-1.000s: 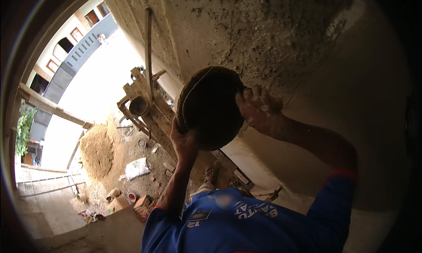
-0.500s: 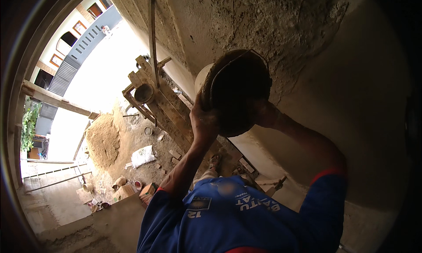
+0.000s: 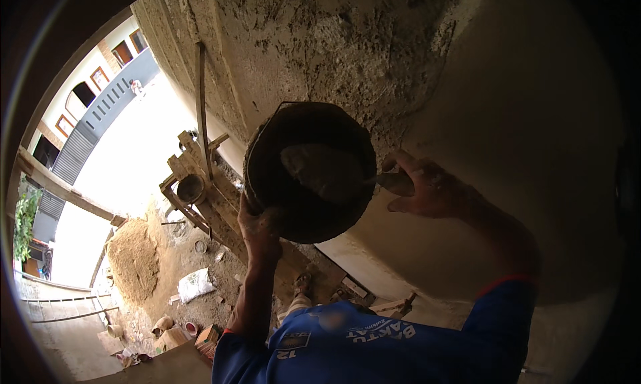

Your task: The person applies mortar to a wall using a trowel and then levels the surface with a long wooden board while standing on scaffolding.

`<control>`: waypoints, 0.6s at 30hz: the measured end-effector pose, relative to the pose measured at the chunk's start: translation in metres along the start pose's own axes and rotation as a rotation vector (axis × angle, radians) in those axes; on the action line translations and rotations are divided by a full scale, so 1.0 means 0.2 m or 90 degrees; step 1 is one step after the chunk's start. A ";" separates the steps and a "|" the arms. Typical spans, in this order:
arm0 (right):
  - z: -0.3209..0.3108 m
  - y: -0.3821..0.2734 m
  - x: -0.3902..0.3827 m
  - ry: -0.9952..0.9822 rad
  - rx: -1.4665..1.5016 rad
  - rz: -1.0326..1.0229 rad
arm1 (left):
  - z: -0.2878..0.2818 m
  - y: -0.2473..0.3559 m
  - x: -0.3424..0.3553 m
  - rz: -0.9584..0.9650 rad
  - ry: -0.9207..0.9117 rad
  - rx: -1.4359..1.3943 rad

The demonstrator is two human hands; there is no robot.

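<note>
A dark, mortar-crusted bucket (image 3: 270, 163) with a wire handle is tilted toward me. My left hand (image 3: 260, 228) is closed on its near left rim. My right hand (image 3: 422, 187), dusted with mortar, is at the bucket's right and holds the short handle of a trowel (image 3: 390, 182). The trowel's blade, coated in grey mortar (image 3: 320, 170), lies inside the bucket; its edges are hard to make out. Behind the bucket is a wall (image 3: 347, 43) with rough, patchy plaster.
Below me is a timber scaffold (image 3: 217, 207) with a small bucket (image 3: 191, 189) on it. A sand heap (image 3: 132, 250), a white sack (image 3: 195, 286) and rubble lie on the ground. A person (image 3: 137, 88) is far off by a grey gate (image 3: 103, 117).
The bucket rose to the right, then came back down-left, and its inside now faces me more. My right hand has come out to its right side with the trowel handle showing in it.
</note>
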State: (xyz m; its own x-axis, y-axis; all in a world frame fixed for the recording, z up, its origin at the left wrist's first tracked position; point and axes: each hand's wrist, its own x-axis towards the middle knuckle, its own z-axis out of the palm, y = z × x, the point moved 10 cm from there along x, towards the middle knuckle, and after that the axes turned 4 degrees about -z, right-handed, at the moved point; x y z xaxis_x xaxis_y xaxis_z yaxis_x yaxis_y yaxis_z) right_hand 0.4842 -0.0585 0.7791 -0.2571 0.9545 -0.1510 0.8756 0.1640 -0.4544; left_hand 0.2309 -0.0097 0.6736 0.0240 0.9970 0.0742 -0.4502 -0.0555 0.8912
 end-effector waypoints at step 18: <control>-1.62 -0.11 -0.65 0.510 -0.276 0.242 | 0.02 -0.28 -0.15 -0.094 0.052 -0.013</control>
State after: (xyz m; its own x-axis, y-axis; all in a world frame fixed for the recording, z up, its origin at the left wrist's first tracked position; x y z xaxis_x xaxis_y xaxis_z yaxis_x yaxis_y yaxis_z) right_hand 0.6313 -0.1059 1.0936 0.2853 0.8228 0.4915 0.9577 -0.2646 -0.1128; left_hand 0.2582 -0.0369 0.6225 0.0181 0.9954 -0.0939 -0.4655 0.0915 0.8803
